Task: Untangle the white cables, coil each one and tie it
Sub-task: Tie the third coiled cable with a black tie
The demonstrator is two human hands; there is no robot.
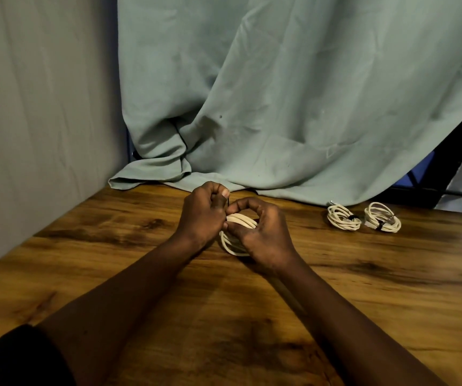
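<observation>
Both hands are in the middle of the wooden tabletop (140, 274), working close together over a white cable coil (239, 220) that sits between them, just above the wood. The right hand (263, 238) has it: fingers arch over the top, the thumb tucks in under the strands, and the loops are bunched tightly in that grip, with the lower loops bulging out beneath the palm. The left hand (202, 215) is curled up against the coil's left side, thumb and forefinger pressed together at the top, pinching a thin black tie (228, 204) that runs down towards the loops (it is very fine, and where its lower end goes I cannot tell). Over to the right, well apart from the hands, two tied coils lie side by side near the back edge, the nearer one (343, 217) and the farther one (382, 217), each cinched with a dark band. A pale green cloth (280, 107) hangs behind, its hem spilling onto the tabletop, beside a grey wall (43, 107).
</observation>
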